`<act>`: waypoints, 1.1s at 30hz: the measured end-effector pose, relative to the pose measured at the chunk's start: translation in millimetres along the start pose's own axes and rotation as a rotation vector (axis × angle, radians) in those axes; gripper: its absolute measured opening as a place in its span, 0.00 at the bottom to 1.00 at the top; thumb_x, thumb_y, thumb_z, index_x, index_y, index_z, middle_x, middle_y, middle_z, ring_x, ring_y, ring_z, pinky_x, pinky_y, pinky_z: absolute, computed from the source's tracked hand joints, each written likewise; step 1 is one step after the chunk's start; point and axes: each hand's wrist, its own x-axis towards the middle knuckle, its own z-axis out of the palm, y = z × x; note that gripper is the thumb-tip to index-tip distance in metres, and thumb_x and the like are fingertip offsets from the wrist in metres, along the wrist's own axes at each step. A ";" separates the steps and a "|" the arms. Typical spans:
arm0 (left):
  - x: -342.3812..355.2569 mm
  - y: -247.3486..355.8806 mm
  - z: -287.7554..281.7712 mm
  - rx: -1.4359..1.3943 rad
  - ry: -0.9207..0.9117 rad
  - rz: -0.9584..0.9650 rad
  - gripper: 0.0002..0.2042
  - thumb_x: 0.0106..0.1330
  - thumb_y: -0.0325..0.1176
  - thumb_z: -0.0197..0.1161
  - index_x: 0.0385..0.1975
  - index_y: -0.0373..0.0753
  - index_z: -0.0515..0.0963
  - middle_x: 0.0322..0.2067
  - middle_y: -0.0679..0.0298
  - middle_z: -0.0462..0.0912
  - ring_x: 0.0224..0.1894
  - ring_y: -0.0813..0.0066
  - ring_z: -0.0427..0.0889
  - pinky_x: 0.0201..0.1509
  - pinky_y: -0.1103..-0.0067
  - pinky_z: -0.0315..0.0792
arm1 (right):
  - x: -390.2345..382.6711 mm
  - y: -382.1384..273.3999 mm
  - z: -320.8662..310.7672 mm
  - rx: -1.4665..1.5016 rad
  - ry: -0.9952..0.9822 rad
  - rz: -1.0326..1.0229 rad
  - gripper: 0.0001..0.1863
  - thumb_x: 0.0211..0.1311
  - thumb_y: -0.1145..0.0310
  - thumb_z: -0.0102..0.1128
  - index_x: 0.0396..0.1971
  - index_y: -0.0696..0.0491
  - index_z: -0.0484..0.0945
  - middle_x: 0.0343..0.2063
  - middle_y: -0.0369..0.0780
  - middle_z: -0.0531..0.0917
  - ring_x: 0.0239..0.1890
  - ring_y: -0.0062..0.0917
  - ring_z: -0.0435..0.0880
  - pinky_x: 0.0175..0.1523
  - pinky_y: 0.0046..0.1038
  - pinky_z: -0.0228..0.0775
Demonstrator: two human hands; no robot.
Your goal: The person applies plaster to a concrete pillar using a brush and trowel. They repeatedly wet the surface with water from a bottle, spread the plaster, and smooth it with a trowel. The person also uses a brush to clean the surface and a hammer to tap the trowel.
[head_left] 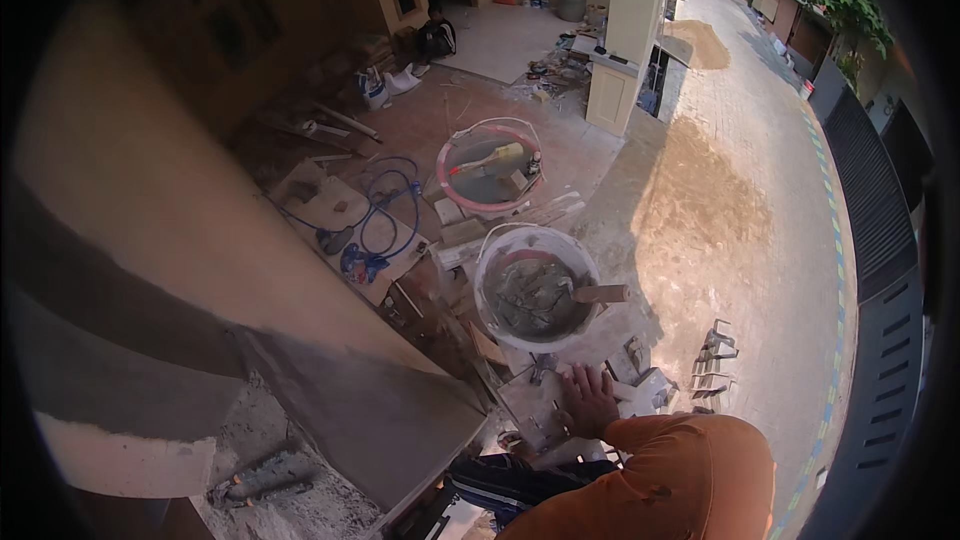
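My right hand (588,402), at the end of an orange sleeve, rests with its fingers stretched out and apart on a pale flat board or tile (527,402); nothing shows in its grip. Just beyond it stands a white bucket (483,285) of wet grey mortar (535,302), with a wooden handle (603,294) sticking out over its right rim. My left hand is out of view. On a mortar-strewn ledge at the lower left lies a grey-smeared tool (262,480), perhaps a trowel; its kind is unclear.
Farther off, a pinkish bucket (442,175) holds grey water and a brush-like tool. A blue hose (415,215) coils beside it. A freshly plastered wall edge (370,410) borders my left. Metal brackets (712,365) and sand (705,190) lie rightward. A person (437,37) sits far back.
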 end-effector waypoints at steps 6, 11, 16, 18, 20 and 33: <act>-81.2 -78.4 -9.3 0.348 0.078 0.031 0.54 0.50 0.87 0.52 0.54 0.35 0.73 0.50 0.49 0.78 0.52 0.46 0.78 0.61 0.54 0.67 | -0.8 -5.8 5.9 0.032 -0.057 -0.100 0.52 0.62 0.47 0.57 0.77 0.64 0.48 0.77 0.61 0.48 0.80 0.61 0.42 0.77 0.67 0.31; -87.1 -68.8 -3.1 0.294 0.088 -0.008 0.56 0.47 0.88 0.54 0.54 0.33 0.74 0.48 0.49 0.78 0.51 0.45 0.76 0.59 0.55 0.67 | -1.4 -3.2 2.1 0.025 -0.082 -0.052 0.54 0.60 0.46 0.56 0.77 0.65 0.46 0.78 0.60 0.47 0.80 0.59 0.39 0.78 0.64 0.28; -80.5 -61.3 -5.4 0.274 0.069 -0.026 0.56 0.47 0.88 0.53 0.52 0.32 0.75 0.46 0.48 0.78 0.51 0.45 0.77 0.59 0.57 0.68 | 1.8 -3.6 0.7 0.009 -0.123 -0.031 0.53 0.61 0.46 0.57 0.77 0.65 0.47 0.78 0.60 0.46 0.81 0.57 0.37 0.79 0.62 0.27; -80.5 -61.0 -6.8 0.276 0.055 -0.038 0.56 0.47 0.88 0.54 0.53 0.32 0.75 0.46 0.48 0.78 0.51 0.45 0.77 0.59 0.58 0.68 | 2.5 -5.4 0.4 0.011 -0.132 -0.021 0.53 0.62 0.46 0.58 0.77 0.65 0.47 0.78 0.60 0.46 0.81 0.57 0.36 0.79 0.62 0.27; -80.9 -60.9 -6.5 0.299 0.062 -0.040 0.56 0.46 0.88 0.54 0.53 0.32 0.75 0.46 0.48 0.78 0.51 0.46 0.77 0.59 0.58 0.69 | 2.2 -6.5 0.0 0.010 -0.130 -0.026 0.53 0.62 0.46 0.58 0.77 0.65 0.48 0.78 0.60 0.45 0.81 0.57 0.36 0.79 0.62 0.27; -81.1 -62.2 -10.0 0.265 0.041 -0.024 0.55 0.48 0.85 0.57 0.55 0.30 0.74 0.49 0.47 0.78 0.55 0.43 0.77 0.65 0.58 0.66 | -0.8 1.4 11.9 -0.074 -0.094 -0.065 0.51 0.66 0.49 0.56 0.78 0.65 0.46 0.79 0.58 0.45 0.81 0.58 0.41 0.80 0.61 0.32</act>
